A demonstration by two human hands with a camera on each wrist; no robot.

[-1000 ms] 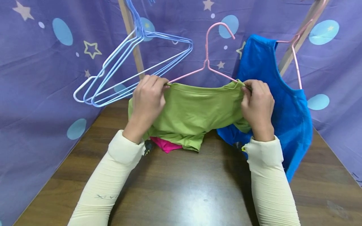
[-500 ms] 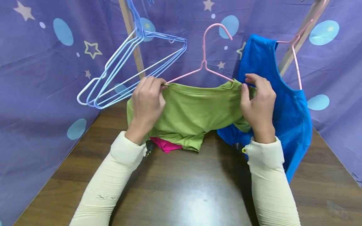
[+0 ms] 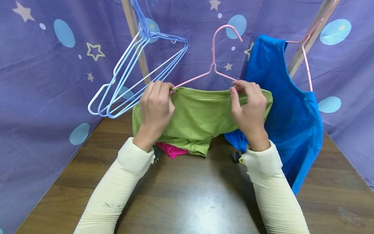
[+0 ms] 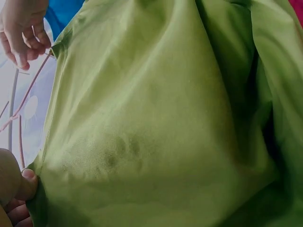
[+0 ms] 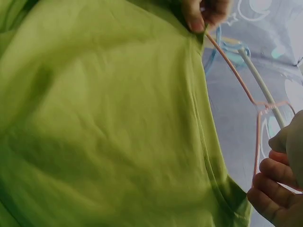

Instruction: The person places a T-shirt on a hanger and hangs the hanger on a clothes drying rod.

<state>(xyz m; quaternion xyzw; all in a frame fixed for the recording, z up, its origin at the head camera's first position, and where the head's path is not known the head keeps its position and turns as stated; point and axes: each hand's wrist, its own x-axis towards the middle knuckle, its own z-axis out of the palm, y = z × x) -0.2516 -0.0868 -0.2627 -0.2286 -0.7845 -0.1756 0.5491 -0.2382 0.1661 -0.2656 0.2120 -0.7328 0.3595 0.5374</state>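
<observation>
First hangs a bunch of blue hangers [image 3: 143,33]; beneath, a cream left sleeve [image 3: 102,191] carries dark lettering, only its X legible. Next, the left hand [image 3: 156,110] pinches one collar end of a green shirt [image 3: 201,113], held mid-view over the wooden table [image 3: 187,188], magenta cloth [image 3: 172,150] showing under its hem. A pink hanger [image 3: 213,53] rises from its neck. The right hand [image 3: 250,109] sits at the collar's other side, fingers bent; whether they grip, I cannot tell. Rightmost hangs a blue sleeveless top [image 3: 298,126].
</observation>
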